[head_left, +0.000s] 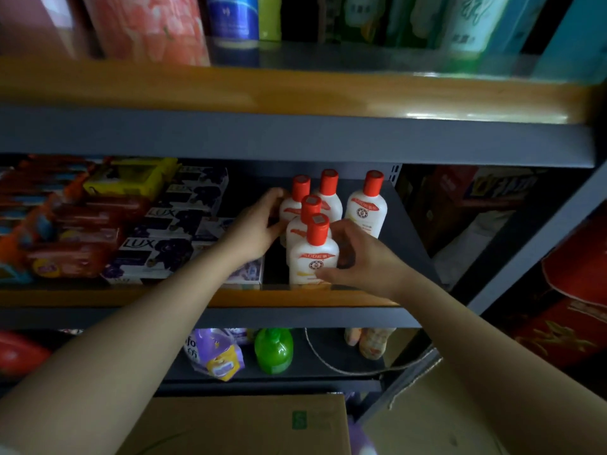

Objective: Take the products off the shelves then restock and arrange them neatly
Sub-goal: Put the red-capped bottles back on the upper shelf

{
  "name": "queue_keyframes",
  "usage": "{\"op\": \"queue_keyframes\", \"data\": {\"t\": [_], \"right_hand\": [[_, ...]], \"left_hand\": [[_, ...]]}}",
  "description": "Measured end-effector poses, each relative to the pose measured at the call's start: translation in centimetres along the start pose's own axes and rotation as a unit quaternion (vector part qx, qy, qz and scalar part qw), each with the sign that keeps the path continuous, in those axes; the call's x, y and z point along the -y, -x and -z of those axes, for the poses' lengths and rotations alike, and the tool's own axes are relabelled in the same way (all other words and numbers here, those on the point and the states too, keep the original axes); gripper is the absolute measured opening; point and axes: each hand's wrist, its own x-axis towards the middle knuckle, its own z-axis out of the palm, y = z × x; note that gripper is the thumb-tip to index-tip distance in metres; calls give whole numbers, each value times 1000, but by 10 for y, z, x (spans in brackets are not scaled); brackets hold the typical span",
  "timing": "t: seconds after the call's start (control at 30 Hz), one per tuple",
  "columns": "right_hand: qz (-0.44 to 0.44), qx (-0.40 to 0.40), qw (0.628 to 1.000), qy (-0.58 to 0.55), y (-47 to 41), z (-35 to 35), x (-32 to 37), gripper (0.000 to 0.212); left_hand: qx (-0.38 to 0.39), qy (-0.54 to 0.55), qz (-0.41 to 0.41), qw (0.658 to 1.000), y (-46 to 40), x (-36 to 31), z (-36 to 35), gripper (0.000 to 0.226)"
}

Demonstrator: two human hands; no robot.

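Note:
Several white lotion bottles with red caps stand upright on the middle shelf [407,238], towards its right end. The front bottle [312,257] stands at the shelf's front edge, and my right hand [358,257] wraps its right side and base. A second bottle [303,221] stands just behind it. My left hand [259,224] reaches in from the left with its fingers curled on the back-left bottle [294,205]. Two more bottles, one at the back middle [330,198] and one at the back right [366,208], stand untouched.
Stacked Lux soap boxes [164,247] and red soap packs [72,254] fill the left of the same shelf. The shelf below holds a green pump bottle [274,351] and a purple refill pouch [213,353]. A cardboard box [249,425] sits below. Tall bottles line the top shelf.

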Motion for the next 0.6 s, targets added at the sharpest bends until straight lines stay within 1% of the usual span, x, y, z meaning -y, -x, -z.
{"op": "queue_keyframes", "data": {"t": [0.1,0.17,0.2,0.23,0.3,0.33,0.4,0.5,0.53,0.6], "right_hand": [[-4,15,1000,-13,6,5,-3,56],[-6,2,1000,-7,9,11,-2,51],[-9,-29,1000,-1,9,14,-2,48],[-11,-77,997,16,8,15,-1,46],[-24,-172,982,78,3,12,-2,38],[-35,-187,977,101,0,8,-2,36],[-63,-174,977,110,-7,-2,-3,40],[-108,-142,981,70,-15,-12,-5,52],[-116,-134,982,57,-17,-13,-5,53],[-115,-114,986,27,-22,-13,-6,45]], "left_hand": [[34,25,15,999,-9,-4,4,30],[61,46,28,997,-14,-6,6,32],[74,49,36,995,-17,-8,7,35],[86,49,45,994,-20,-10,8,39],[118,44,43,991,-28,-15,9,40],[133,37,39,990,-30,-15,10,38],[165,24,36,985,-35,-15,9,39],[194,29,47,979,-39,-8,11,47],[206,29,44,977,-40,-5,12,51],[235,15,36,971,-41,-2,15,62]]}}
